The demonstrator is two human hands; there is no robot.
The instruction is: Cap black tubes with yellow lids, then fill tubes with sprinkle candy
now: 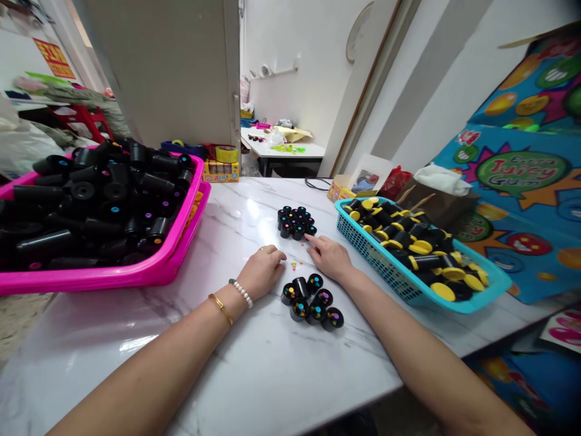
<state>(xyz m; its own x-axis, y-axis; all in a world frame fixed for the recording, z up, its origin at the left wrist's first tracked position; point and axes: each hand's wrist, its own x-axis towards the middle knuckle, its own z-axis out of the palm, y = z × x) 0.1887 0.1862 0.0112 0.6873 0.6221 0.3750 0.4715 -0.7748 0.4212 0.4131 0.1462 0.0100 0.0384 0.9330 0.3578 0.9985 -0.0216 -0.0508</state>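
My left hand [264, 269] rests low over the marbled table, fingers bent loosely towards the right, with nothing visible in them. A few tiny coloured pellets [293, 266] lie just beyond its fingertips. With fingers stretched forward, my right hand [330, 255] reaches to the near edge of a tight cluster of black canisters [297, 221]; whether the index finger touches one I cannot tell. Nearer to me, between my forearms, stand several open black canisters [316, 310] with coloured pellets inside. One black canister [300, 287] among them appears to lie on its side.
A pink basket [181, 242] heaped with black canisters stands at left. On the right is a turquoise basket [381, 257] of yellow-capped black canisters. Behind it are a printed blue carton [512, 181] and a brown bag [436, 203]. Yellow tape [226, 154] sits on a small box.
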